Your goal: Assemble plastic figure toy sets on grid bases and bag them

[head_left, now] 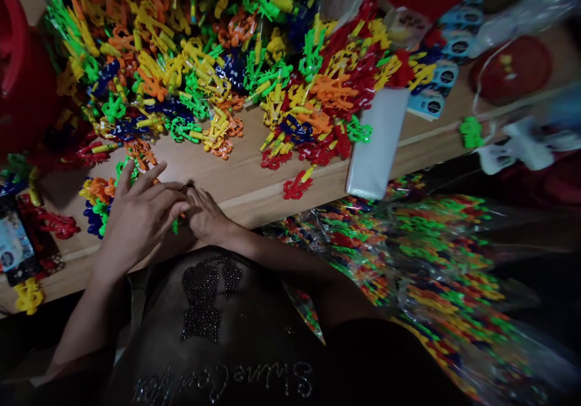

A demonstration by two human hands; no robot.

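My left hand is over the table's front edge, with two fingers raised and apart while its thumb and other fingers close toward my right hand. My right hand is curled, its fingertips meeting those of the left. A bit of green plastic shows below where they meet; what the fingers pinch is mostly hidden. Beside and partly behind my left hand lies a cluster of orange, yellow, blue and green plastic figures. An orange plastic figure lies just beyond my left fingertips.
A large heap of colourful plastic figures covers the back of the wooden table. Nearer lie a red figure and a stack of clear plastic bags. A red container stands left. Filled clear bags lie below, right of the table.
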